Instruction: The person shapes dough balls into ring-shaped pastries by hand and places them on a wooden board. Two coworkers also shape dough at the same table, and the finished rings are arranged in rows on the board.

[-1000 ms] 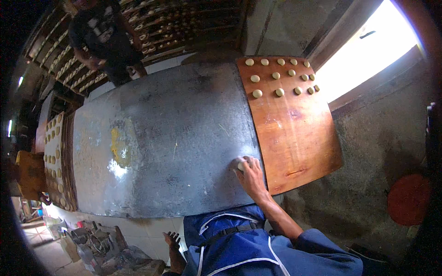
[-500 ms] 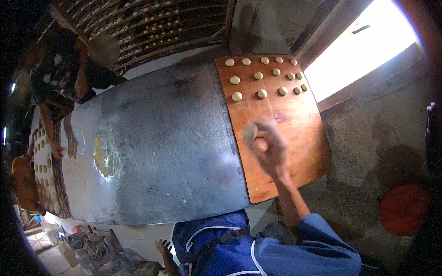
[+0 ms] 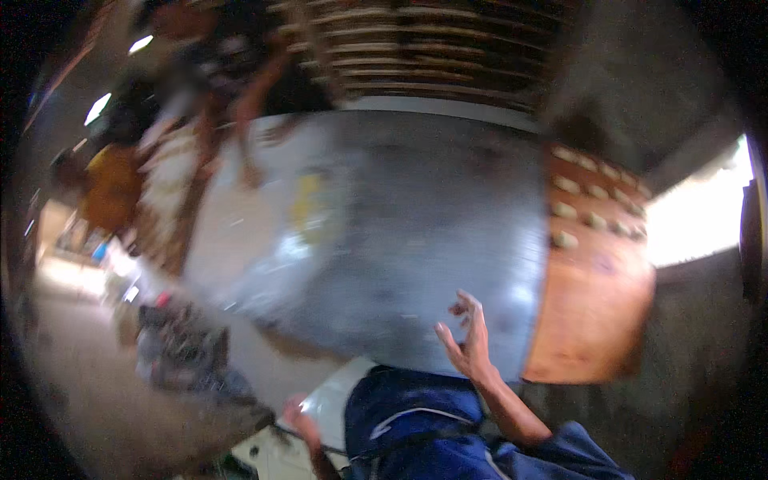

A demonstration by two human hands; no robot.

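My right hand (image 3: 468,336) is over the near edge of the grey tabletop (image 3: 432,240), its thumb and fingers apart with nothing between them. To its right lies an orange-brown wooden board (image 3: 588,320), with rows of pale round dough balls (image 3: 566,239) on its far half. My left hand (image 3: 300,420) is low, short of the table's near edge and beside a pale surface (image 3: 336,400). Motion smears its fingers, so I cannot make out their shape or anything in them.
Beyond the table's far left, co-workers' arms (image 3: 248,136) reach over it, with a person in orange (image 3: 112,188) farther left. Slatted racks (image 3: 432,48) line the back. Dark machinery (image 3: 184,348) stands at the left, and a grey wall is at the right.
The view has swung left and is blurred. My right hand has left the board for the grey tabletop and has opened; the pale dough ball is no longer in it.
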